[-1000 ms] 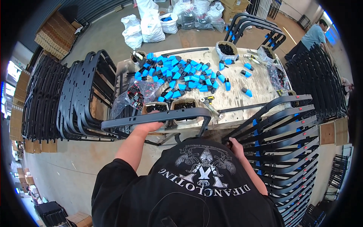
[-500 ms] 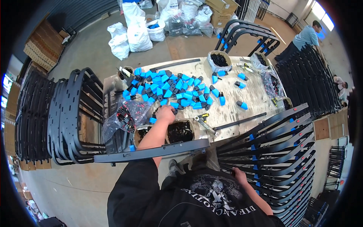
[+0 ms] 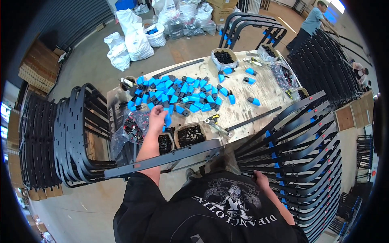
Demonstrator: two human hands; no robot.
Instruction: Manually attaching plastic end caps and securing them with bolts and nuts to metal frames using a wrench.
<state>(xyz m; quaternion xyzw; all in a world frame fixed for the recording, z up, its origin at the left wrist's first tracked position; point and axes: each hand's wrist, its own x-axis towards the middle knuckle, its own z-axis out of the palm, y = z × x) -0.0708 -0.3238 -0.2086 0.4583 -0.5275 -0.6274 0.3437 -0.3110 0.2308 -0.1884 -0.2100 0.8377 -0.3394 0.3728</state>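
Note:
My left hand [image 3: 157,118] is over the near left of the workbench, its fingertips drawn together. A blue part with a dark end [image 3: 167,118] lies right beside it; whether the fingers hold anything is hidden. A grey-black curved metal frame [image 3: 170,158] crosses in front of me, over my left forearm. Just behind that frame stand tubs of small black pieces [image 3: 190,135]. A heap of blue-and-black plastic parts [image 3: 178,91] spreads beyond my hand. My right hand [image 3: 261,179] is low at my right, fingers curled beside the stacked dark frames [image 3: 296,156]; what it grips is unclear.
On the wooden workbench [image 3: 269,95] lie a yellow-and-black tool [image 3: 213,118], a dark bar [image 3: 255,118] and a plastic bag of red-and-black pieces [image 3: 133,128]. More frames [image 3: 75,137] stand at left. White sacks [image 3: 137,44] sit behind; a person [image 3: 311,26] works far right.
My left hand has lifted from beside the tubs and shifted left, toward the bag. My right hand remains low by the stacked frames. The view has turned slightly.

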